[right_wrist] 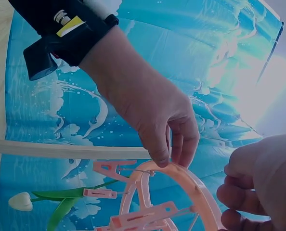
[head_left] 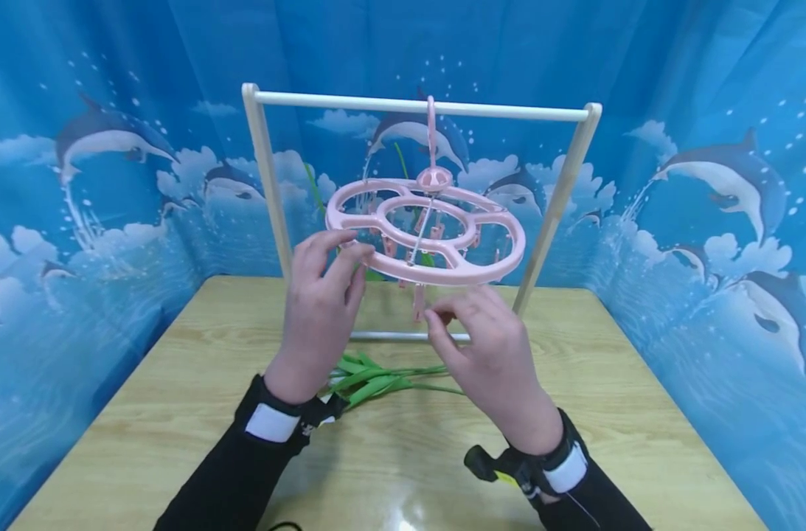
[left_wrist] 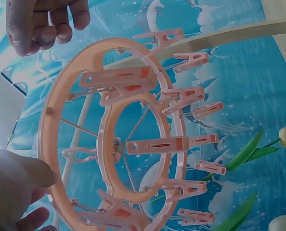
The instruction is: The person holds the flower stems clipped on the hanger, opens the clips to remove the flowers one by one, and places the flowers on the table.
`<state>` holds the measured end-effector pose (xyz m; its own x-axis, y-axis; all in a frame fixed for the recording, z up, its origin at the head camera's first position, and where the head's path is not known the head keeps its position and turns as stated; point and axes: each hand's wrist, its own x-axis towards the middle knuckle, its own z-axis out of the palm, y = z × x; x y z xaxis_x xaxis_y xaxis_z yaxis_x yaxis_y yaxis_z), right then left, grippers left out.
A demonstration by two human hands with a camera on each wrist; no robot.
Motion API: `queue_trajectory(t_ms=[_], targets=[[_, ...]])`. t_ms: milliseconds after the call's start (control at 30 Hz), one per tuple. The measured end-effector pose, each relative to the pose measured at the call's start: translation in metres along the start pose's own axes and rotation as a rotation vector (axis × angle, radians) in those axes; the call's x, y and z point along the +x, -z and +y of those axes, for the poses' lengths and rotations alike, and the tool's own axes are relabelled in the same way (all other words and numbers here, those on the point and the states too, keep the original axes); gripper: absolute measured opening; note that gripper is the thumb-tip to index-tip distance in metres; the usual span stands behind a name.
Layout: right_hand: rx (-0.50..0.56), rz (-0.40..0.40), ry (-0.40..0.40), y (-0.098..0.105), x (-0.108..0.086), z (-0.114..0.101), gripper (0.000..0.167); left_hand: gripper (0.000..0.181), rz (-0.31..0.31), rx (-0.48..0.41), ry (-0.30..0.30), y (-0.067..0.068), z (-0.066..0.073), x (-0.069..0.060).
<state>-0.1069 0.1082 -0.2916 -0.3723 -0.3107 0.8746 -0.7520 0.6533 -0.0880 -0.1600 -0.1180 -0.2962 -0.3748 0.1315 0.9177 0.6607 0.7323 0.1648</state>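
A pink round clip hanger (head_left: 442, 274) hangs by its hook from the top bar of a wooden rack. Several pink clothespins (left_wrist: 157, 144) dangle under its rings. My left hand (head_left: 323, 302) grips the near left rim, with thumb and fingers on either side of it. My right hand (head_left: 485, 332) is just right of a hanging clothespin (head_left: 419, 302), fingers loosely curled; nothing shows in it, and the left wrist view shows it apart from the hanger. A white tulip (right_wrist: 20, 201) hangs bloom-down below the clothespins. Stems also stick up behind the hanger.
More artificial tulips (head_left: 383, 380) lie on the wooden table (head_left: 389, 450), partly hidden by my left wrist. The rack's posts (head_left: 562, 199) stand on both sides, with a low bar (head_left: 389, 336) between them. A blue dolphin-print curtain (head_left: 695, 206) surrounds the table.
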Motion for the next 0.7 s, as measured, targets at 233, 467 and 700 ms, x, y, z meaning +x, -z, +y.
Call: queue_trajectory(t_ms=[233, 467, 700], targets=[[-0.038, 0.141, 0.021, -0.004, 0.002, 0.007, 0.02, 0.019, -0.008, 0.0, -0.018, -0.002, 0.002, 0.001], [-0.141, 0.157, -0.02, -0.012, 0.002, 0.015, 0.033, 0.017, 0.015, -0.005, -0.066, -0.004, 0.01, 0.0], [-0.184, 0.204, -0.045, -0.016, 0.003, 0.023, 0.028, 0.019, 0.011, 0.015, -0.102, -0.007, 0.017, -0.003]])
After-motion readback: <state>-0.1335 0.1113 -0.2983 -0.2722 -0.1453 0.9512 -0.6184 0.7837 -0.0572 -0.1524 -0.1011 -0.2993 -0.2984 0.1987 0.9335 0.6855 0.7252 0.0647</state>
